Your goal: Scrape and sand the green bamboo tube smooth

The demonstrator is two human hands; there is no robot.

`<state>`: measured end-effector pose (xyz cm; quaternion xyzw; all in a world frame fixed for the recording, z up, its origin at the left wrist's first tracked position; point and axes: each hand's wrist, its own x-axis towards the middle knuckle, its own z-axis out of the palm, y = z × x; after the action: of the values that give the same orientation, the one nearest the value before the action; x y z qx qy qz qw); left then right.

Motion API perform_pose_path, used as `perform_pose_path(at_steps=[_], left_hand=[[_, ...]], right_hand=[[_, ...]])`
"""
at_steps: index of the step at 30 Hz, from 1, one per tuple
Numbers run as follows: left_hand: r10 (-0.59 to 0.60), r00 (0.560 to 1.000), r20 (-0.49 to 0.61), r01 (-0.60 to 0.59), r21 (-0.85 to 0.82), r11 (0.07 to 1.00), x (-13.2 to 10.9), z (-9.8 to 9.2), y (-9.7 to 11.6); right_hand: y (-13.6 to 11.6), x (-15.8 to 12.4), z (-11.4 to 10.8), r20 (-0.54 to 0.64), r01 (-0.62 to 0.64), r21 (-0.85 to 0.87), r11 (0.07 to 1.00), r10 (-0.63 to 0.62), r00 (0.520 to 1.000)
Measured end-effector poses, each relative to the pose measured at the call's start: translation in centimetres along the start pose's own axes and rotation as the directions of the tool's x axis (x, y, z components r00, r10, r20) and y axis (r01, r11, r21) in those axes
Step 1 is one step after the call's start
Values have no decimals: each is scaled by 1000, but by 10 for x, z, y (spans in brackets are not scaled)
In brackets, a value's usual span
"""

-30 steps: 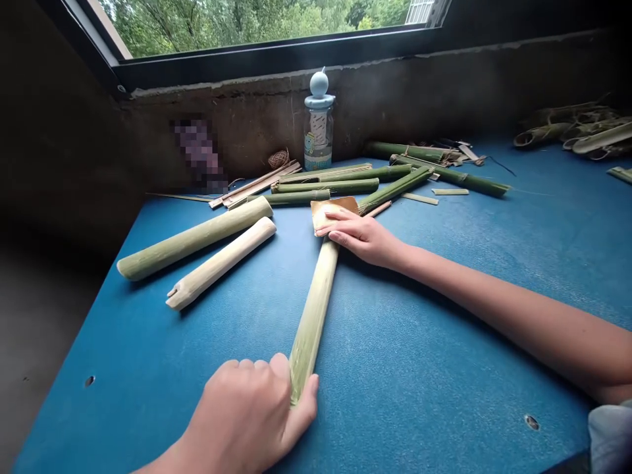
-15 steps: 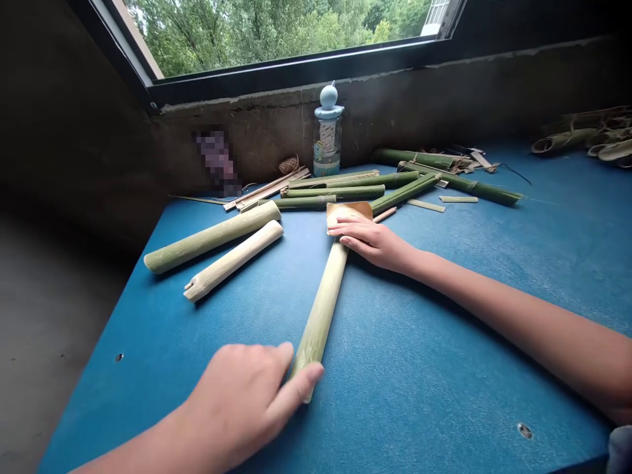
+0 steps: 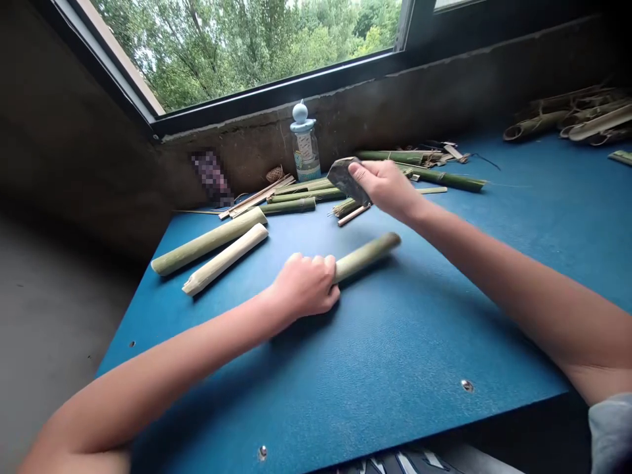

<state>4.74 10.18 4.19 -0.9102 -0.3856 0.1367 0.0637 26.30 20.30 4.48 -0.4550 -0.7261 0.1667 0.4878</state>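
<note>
the left hand (image 3: pixel 307 284) grips a pale-green bamboo tube (image 3: pixel 368 257); the right hand (image 3: pixel 391 187) pinches a dark sheet (image 3: pixel 345 180).

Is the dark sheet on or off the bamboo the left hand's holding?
Off: the right hand holds the dark sheet apart from that bamboo; blue table shows between.

1 head-worn camera is looking forward and down across the blue table (image 3: pixel 395 342)
From above the table's near edge it is facing a window (image 3: pixel 247 59) and the wall (image 3: pixel 419 99) below, sitting tilted, so the window is slanting; the left hand (image 3: pixel 309 286) and right hand (image 3: pixel 390 187) are showing mid-frame, fairly near the lens.
</note>
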Motion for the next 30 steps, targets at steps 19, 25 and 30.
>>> perform_pose_path(at_steps=[19,25,30], left_hand=[[-279,957,-81,277,-28,960,-109,29,7],[55,754,-655,-389,-378,840,-109,57,5],[393,791,-469,-611,-571,548,-101,80,-12]], right_hand=[[-16,-72,83,491,428,120,896,-428,759],[-7,-60,66,396,386,56,921,-375,838],[-18,-75,76,525,477,174,861,-491,695]])
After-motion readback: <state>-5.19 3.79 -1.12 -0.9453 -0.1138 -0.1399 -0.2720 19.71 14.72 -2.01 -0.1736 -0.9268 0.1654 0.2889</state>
